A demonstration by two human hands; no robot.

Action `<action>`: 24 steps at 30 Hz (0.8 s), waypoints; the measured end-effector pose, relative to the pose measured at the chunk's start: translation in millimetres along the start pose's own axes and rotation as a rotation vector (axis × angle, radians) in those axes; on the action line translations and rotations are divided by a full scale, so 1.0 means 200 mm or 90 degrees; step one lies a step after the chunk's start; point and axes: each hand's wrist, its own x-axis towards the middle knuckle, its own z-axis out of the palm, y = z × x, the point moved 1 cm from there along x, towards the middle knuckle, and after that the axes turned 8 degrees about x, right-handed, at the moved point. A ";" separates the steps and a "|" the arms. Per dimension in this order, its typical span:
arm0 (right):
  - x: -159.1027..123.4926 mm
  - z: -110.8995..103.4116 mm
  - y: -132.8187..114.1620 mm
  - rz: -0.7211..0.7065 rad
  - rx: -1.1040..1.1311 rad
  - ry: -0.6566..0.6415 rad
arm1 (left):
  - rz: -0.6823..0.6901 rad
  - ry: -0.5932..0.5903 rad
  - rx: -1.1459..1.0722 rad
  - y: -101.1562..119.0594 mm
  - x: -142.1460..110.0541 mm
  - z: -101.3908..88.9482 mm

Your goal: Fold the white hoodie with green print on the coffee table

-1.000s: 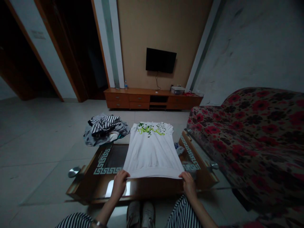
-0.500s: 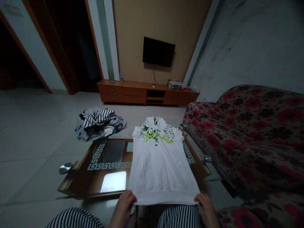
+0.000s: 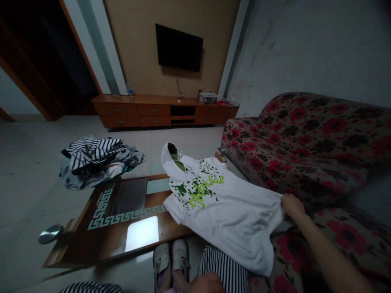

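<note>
A white short-sleeved hooded shirt (image 3: 226,211) with green splatter and lettering lies slanted over the glass coffee table, its hood toward the far side and its lower part over the sofa edge and my knee. My right hand (image 3: 293,205) is closed on a corner of its hem, pulled out to the right. The free hem corner hangs down near my striped trouser leg (image 3: 226,266). Low at the bottom edge, my left hand (image 3: 207,283) is apart from the shirt, blurred and partly cut off, so its fingers cannot be made out.
The coffee table (image 3: 122,240) has a dark frame and metal knobs. A pile of clothes (image 3: 94,160), striped and grey, sits at its far left. The flowered sofa (image 3: 293,150) runs along the right. A low TV cabinet (image 3: 128,112) stands against the far wall.
My left hand has let go of the hem and drawn down. My right hand has carried its corner rightward and up, turning the shirt aslant. The view has shifted to the right.
</note>
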 end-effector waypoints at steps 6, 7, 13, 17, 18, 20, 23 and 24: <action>0.02 0.26 -0.34 -0.149 0.089 -0.070 | -0.113 0.306 0.210 -0.28 0.27 -0.61; -0.04 0.33 -0.46 -0.166 0.128 -0.061 | -0.155 0.328 0.281 -0.34 0.30 -0.72; -0.27 0.57 -0.97 -0.069 0.191 0.064 | -0.274 0.230 0.474 -0.51 0.43 -0.95; -0.28 0.59 -1.02 -0.061 0.195 0.098 | -0.225 0.251 0.451 -0.47 0.36 -0.75; -0.27 0.59 -1.02 -0.059 0.196 0.102 | -0.194 0.244 0.442 -0.46 0.33 -0.69; -0.27 0.58 -1.02 -0.050 0.201 0.102 | -0.141 0.196 0.439 -0.42 0.28 -0.58; -0.27 0.56 -1.03 -0.026 0.208 0.098 | -0.145 0.126 0.438 -0.37 0.22 -0.48; -0.27 0.56 -1.03 -0.023 0.208 0.094 | -0.159 0.111 0.427 -0.35 0.19 -0.45</action>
